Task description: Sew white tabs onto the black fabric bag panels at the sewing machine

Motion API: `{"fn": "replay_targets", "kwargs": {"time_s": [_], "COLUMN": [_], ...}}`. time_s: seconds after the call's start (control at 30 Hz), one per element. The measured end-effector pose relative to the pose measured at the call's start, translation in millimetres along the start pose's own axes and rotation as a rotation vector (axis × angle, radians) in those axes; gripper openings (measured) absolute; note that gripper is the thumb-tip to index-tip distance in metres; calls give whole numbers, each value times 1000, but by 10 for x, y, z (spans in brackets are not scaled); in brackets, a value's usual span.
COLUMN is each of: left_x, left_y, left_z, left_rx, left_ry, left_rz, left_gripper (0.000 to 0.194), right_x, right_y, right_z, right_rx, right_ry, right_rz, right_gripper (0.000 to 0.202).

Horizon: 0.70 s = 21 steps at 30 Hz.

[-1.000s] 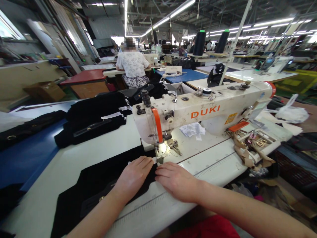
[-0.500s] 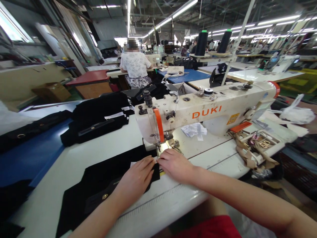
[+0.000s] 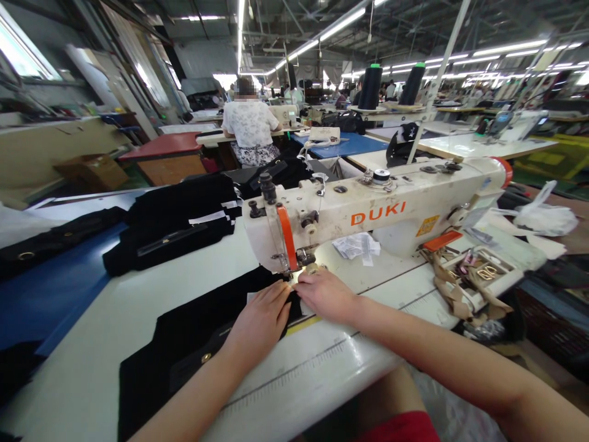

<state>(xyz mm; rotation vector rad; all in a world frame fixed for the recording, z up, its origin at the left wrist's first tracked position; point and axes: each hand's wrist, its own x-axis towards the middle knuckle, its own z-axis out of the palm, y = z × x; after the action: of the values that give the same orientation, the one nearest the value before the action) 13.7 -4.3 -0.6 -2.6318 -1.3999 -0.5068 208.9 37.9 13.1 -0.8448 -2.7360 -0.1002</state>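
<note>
- Lays left hand (image 3: 260, 320), fingers straight and close together, upon the black fabric (image 3: 197, 322), just before the needle area; cannot tell about any pinching under the fingertips.
- Sets right hand (image 3: 324, 296), with fingers bent, just to the right of the needle area, fingertips near those of the left hand; cannot tell between gripping and mere touching.
- Largest under all this: white table (image 3: 92, 344), with a ruler scale (image 3: 285, 374) along the near edge.
- Next, standing on it: sewing machine (image 3: 427, 196), white, marked DUKI in orange letters, head toward the left, above the fingertips.
- Then, lying flat on the table: the black fabric, from the lower left up to the machine head, partly beneath the left hand and forearm.
- Behind it, to the left of the machine: pile of black pieces (image 3: 184, 196), with white strips (image 3: 207, 217) near the right end.
- Smaller, at the right of the table: tray (image 3: 506, 276) with compartments, with brown strips (image 3: 448, 294) hanging beside.
- Under the machine's arm: printed white papers (image 3: 354, 247), in a loose heap.
- Smallest: gold-coloured buckles (image 3: 486, 273) in the tray, and one gold-coloured fitting (image 3: 206, 357) on the black fabric, beside the left forearm.
</note>
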Motion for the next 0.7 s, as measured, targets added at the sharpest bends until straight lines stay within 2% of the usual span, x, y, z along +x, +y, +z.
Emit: {"fn": "replay_targets", "kwargs": {"time_s": [0.7], "left_x": [8], "left_y": [-28], "left_z": [-12], "left_rx": [12], "left_ry": [10], "left_rz": [26], "left_gripper": [38], "right_x": [-34], "right_y": [-32], "right_z": [53], "right_rx": [18], "right_ry": [44], "right_rz": [10], "right_gripper": [12]}}
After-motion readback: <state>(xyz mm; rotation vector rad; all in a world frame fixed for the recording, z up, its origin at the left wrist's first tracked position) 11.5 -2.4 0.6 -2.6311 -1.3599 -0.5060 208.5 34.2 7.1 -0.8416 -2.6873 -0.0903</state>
